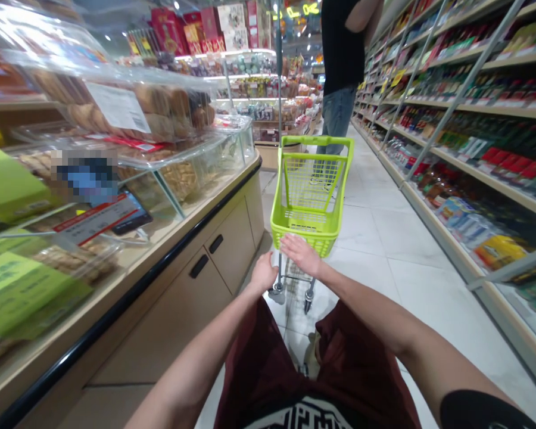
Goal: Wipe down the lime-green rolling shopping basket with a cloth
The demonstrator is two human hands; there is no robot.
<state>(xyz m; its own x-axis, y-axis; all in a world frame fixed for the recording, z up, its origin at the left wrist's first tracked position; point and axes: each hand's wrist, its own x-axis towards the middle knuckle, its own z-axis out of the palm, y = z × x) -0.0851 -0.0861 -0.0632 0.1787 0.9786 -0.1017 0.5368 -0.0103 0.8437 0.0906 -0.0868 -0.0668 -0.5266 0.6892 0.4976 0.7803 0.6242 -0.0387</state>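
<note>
My right hand (300, 254) is stretched out in front of me, fingers extended and pointing left, with nothing seen in it. It overlaps the near lower edge of a lime-green shopping cart (311, 223) in the view; whether it touches the cart I cannot tell. Close beside it on the left is my left hand (264, 271), thumb side up, its other fingers mostly hidden. A small pale patch shows between the two hands, too unclear to name. The cart stands upright on grey legs with wheels, and its basket shows no goods.
At left runs a wooden counter (226, 262) with a black rail (161, 268) and clear boxes of baked goods (116, 110). A person in a black top and jeans (339, 113) stands beyond the cart. Stocked shelves (486, 107) line the right side of the tiled floor (366, 238).
</note>
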